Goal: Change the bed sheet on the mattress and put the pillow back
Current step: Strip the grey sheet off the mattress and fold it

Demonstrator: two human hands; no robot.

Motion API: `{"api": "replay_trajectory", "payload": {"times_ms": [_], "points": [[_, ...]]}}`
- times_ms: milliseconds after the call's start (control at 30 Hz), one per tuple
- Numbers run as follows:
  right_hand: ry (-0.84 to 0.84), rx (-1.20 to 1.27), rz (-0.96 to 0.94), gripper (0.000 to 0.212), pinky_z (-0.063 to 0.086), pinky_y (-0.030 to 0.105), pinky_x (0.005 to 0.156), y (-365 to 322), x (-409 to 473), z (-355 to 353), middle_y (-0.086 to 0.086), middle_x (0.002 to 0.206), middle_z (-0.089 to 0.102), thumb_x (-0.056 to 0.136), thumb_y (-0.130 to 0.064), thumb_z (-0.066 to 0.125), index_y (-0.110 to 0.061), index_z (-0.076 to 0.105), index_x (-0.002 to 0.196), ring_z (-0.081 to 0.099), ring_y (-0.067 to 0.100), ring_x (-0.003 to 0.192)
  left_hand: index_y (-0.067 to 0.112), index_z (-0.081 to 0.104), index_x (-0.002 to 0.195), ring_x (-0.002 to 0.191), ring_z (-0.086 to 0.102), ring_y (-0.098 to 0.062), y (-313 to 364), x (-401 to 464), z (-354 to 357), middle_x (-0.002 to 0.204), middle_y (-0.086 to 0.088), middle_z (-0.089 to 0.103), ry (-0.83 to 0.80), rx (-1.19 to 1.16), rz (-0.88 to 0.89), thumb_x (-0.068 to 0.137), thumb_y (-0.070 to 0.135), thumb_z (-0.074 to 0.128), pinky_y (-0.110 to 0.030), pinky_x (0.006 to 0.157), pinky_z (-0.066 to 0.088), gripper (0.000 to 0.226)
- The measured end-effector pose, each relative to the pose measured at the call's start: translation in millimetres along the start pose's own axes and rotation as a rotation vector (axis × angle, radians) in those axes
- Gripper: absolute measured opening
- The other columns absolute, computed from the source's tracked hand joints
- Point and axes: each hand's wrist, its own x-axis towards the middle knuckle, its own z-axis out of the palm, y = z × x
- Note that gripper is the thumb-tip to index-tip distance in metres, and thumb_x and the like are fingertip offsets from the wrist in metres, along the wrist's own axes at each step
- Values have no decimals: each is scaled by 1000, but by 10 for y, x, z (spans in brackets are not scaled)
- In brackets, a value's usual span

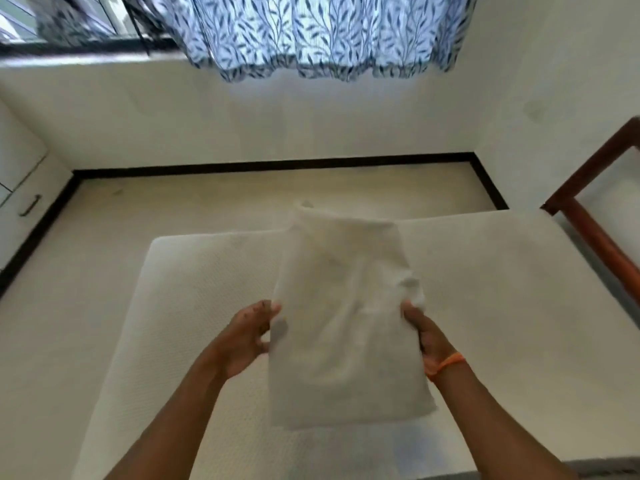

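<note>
A folded white sheet (346, 323) is gripped at nine and three o'clock by the left hand (242, 337) and right hand (429, 337) above the bare mattress (173, 306); unfolding and spreading seem called for next.

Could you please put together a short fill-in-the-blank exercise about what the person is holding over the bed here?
1. Both hands hold a folded white sheet above the bare ____.
2. The orange band sits on the ____ wrist.
3. The curtain over the window has a blue ____ pattern.
4. The left hand takes its grip on the sheet's ____ edge.

Missing words: mattress; right; leaf; left
</note>
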Motion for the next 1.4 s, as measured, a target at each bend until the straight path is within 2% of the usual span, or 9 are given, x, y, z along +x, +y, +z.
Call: {"api": "replay_trajectory", "payload": {"times_ms": [133,300,433,533,767,900,1133,1267,1400], "points": [[-27,-117,-62,72,60,40,71,45,-294,530,20,99,73,33,-30,99,-5,77,97,72,31,85,22,63,127,112,66,-23,359,-375,149,119,0,71,23,144,77,56,70,80,-50,93,55,87],[-16,-190,-127,73,59,38,66,435,-794,813,20,100,72,29,-30,101,-6,78,94,72,31,85,20,63,121,102,71,-22,197,-877,15,110,-1,74,100,142,222,51,49,91,-46,90,57,81],[76,-174,-191,93,59,40,73,799,-1121,903,21,114,68,33,-38,99,-3,69,114,70,33,97,14,66,117,98,72,-23,-1,-1261,-201,107,-5,75,34,122,220,59,32,87,-41,84,59,64],[84,-226,-256,97,57,41,80,990,-1264,1028,22,124,63,46,-35,97,-1,58,128,65,35,107,18,68,112,95,73,-20,-113,-1479,-218,104,-1,76,47,195,271,52,43,90,-43,86,59,69],[22,-386,-398,83,55,46,85,1128,-1631,1195,24,121,64,52,-29,94,-2,62,123,63,40,111,37,62,120,99,71,-12,-121,-1921,-287,110,10,73,8,344,365,58,59,85,-39,84,58,71],[31,-482,-478,74,50,55,96,1144,-1772,1179,18,119,67,55,-20,89,-8,62,124,63,37,112,35,69,109,91,72,-8,-275,-2176,-151,100,12,75,152,348,436,55,57,86,-31,76,58,61],[-21,-551,-556,69,55,44,89,1396,-1944,1320,11,115,70,59,-27,88,-9,64,121,66,29,108,31,70,112,93,70,-4,-645,-2730,-85,104,12,74,349,253,505,57,49,89,-26,77,56,61],[-65,-491,-572,36,56,34,84,1616,-1994,1598,6,109,73,79,-8,75,-13,68,113,68,22,102,30,70,116,97,70,-7,-773,-3134,-281,108,10,74,435,245,531,60,51,86,-30,81,58,61],[-143,-489,-579,34,52,36,91,1934,-1877,2001,6,115,71,84,-5,69,-11,67,116,66,23,109,32,68,117,100,70,-10,-814,-3582,-631,110,9,73,446,249,563,59,49,87,-31,81,58,64]]}}
